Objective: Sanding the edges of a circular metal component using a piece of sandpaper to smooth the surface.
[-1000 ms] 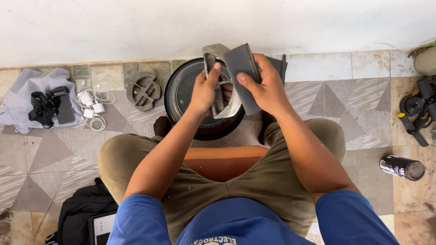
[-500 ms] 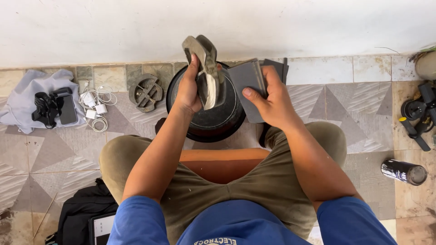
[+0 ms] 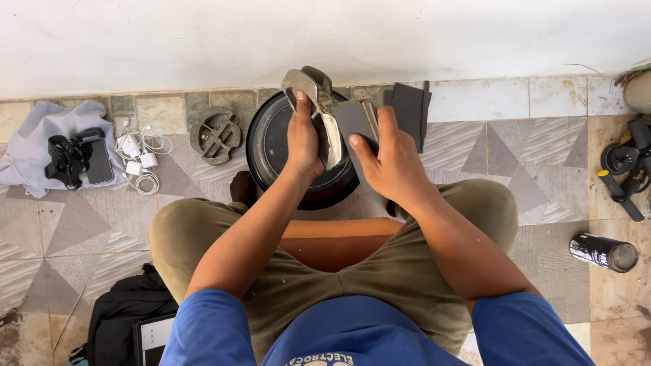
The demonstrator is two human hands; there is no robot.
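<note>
Grey cloth (image 3: 30,142) lay at far left on the tiled floor (image 3: 488,156), with a black phone (image 3: 100,161) on it and white cables (image 3: 139,163) beside. A round metal grate (image 3: 215,134) sat left of the black pan (image 3: 271,142). Above the pan, the left hand (image 3: 303,141) was closed around a grey metal part (image 3: 315,102), thumb up along its face, part held upright. The right hand (image 3: 386,159) pinched a folded dark sheet (image 3: 356,125), apparently abrasive, flat against the part's edge. More dark sheets (image 3: 410,108) leaned behind. A black can (image 3: 603,252) lay at right. Judgement: rubbing goes best with the part gripped firmly, the sheet kept flat, strokes even, dust falling into the pan.
</note>
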